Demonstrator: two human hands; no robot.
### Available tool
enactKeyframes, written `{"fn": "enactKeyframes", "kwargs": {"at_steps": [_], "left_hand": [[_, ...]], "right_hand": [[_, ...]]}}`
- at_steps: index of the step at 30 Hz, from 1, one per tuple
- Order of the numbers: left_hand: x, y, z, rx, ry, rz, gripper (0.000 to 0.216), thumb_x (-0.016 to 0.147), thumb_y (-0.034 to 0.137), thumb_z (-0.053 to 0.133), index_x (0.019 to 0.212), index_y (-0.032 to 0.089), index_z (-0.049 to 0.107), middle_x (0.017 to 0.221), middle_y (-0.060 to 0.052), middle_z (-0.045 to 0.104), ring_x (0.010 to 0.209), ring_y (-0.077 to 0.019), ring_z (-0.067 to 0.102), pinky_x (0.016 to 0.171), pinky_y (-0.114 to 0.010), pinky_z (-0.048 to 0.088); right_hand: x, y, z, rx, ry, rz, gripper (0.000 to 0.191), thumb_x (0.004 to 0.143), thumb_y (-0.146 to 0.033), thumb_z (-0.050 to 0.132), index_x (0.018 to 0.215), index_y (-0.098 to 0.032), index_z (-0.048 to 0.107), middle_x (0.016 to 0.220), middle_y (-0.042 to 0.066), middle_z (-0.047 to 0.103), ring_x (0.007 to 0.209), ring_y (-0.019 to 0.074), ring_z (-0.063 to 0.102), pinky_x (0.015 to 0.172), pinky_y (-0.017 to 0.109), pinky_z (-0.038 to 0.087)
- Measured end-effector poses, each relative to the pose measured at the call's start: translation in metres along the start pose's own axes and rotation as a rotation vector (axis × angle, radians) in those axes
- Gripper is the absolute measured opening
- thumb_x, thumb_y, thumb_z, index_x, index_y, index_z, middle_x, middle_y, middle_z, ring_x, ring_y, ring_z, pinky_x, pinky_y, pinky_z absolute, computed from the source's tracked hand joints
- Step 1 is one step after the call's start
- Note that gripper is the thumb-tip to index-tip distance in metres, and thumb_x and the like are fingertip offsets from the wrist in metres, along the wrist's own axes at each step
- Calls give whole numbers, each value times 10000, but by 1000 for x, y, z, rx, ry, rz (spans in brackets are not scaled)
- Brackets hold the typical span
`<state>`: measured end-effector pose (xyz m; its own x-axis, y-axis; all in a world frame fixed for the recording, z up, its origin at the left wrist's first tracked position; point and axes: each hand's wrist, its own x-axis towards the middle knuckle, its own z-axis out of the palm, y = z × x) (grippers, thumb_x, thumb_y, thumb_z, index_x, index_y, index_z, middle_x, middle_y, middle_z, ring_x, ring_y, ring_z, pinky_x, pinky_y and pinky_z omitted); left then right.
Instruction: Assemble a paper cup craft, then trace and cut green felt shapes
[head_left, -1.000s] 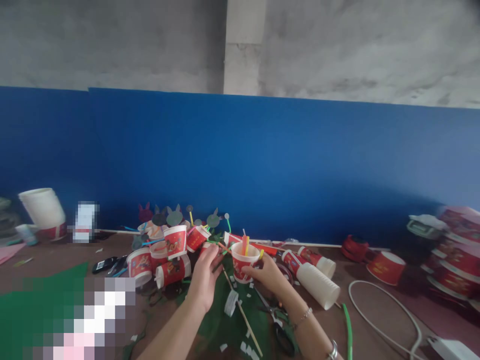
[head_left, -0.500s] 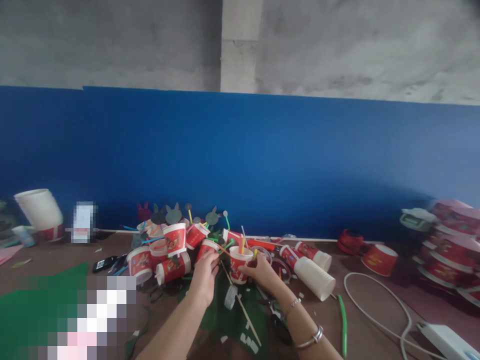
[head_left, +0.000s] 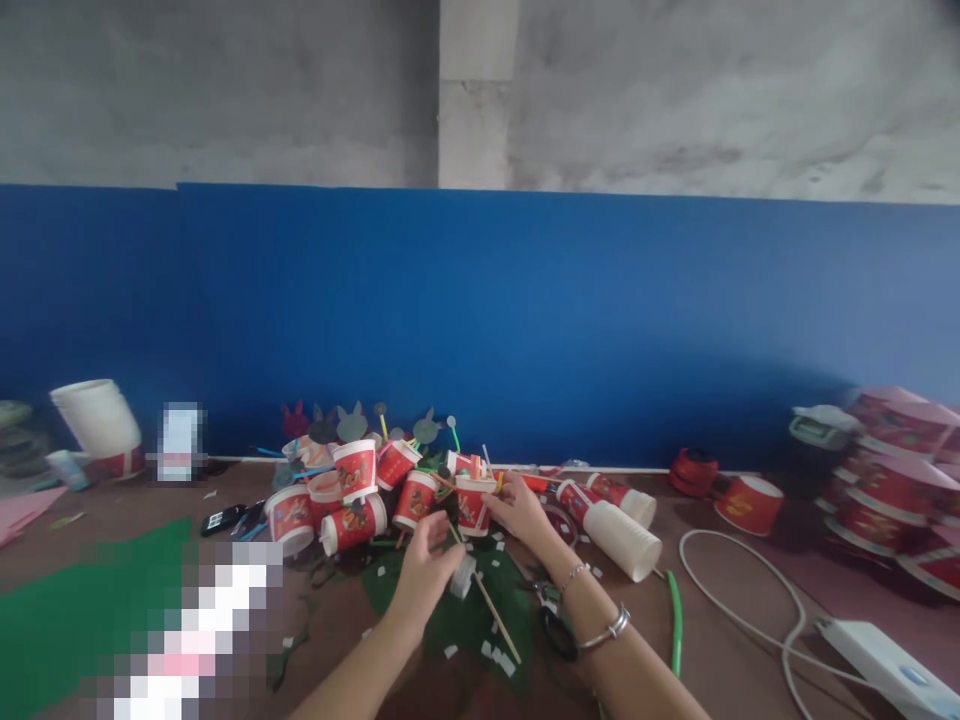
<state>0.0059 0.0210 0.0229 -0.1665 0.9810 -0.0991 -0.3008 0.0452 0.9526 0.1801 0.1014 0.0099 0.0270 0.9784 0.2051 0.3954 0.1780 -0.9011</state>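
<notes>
L hand (head_left: 426, 572) has drawn back twd the desk's (head_left: 724, 640) front edge, away from red cup (head_left: 472, 510), now upright nr back edge. L fingers half-open, nothing visibly held, beside whitish roll (head_left: 463, 580). R hand (head_left: 521, 512): fingers bent, close tog. at cup rim by yellow straw (head_left: 500, 483); can't tell if gripping. Scissors (head_left: 559, 636) nr R forearm.

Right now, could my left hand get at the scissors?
Probably yes: the left hand looks empty, and the white roll and thin stick between it and the scissors lie low. The right forearm passes close beside them, though.
</notes>
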Motion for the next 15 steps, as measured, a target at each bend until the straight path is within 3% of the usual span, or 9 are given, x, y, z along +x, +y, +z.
{"fn": "enactKeyframes", "kwargs": {"at_steps": [3, 6, 9, 15], "left_hand": [[-8, -15, -8, 254, -154, 178, 512, 536, 133, 743, 1024, 194, 599, 1016, -83, 638, 1007, -256, 555, 879, -334, 381], [-7, -27, -14, 392, -239, 247, 488, 593, 152, 700, 1063, 206, 580, 837, -35, 651, 789, -213, 597, 751, -302, 416], [-3, -26, -21, 450, -231, 254, 364, 679, 253, 659, 1032, 206, 580, 647, 13, 604, 619, -187, 564, 640, -279, 401], [6, -10, -39, 326, -132, 200, 348, 614, 232, 704, 944, 207, 595, 654, 20, 615, 655, -188, 594, 682, -272, 412]], "right_hand": [[2, -5, -3, -95, 12, -26, 428, 754, -352, 577, 1127, -159, 489, 866, 62, 691, 792, 213, 656, 697, 311, 494], [0, -10, -3, -210, 47, -48, 375, 757, -326, 570, 1089, -158, 523, 799, 58, 681, 782, 228, 644, 723, 324, 472], [-3, -13, -2, -316, 118, -70, 369, 780, -311, 528, 1101, -129, 516, 834, 95, 659, 861, 259, 610, 790, 364, 440], [-18, -10, -4, -432, 160, -123, 382, 775, -268, 512, 1135, -143, 485, 1013, 128, 612, 977, 260, 565, 844, 368, 431]]}}
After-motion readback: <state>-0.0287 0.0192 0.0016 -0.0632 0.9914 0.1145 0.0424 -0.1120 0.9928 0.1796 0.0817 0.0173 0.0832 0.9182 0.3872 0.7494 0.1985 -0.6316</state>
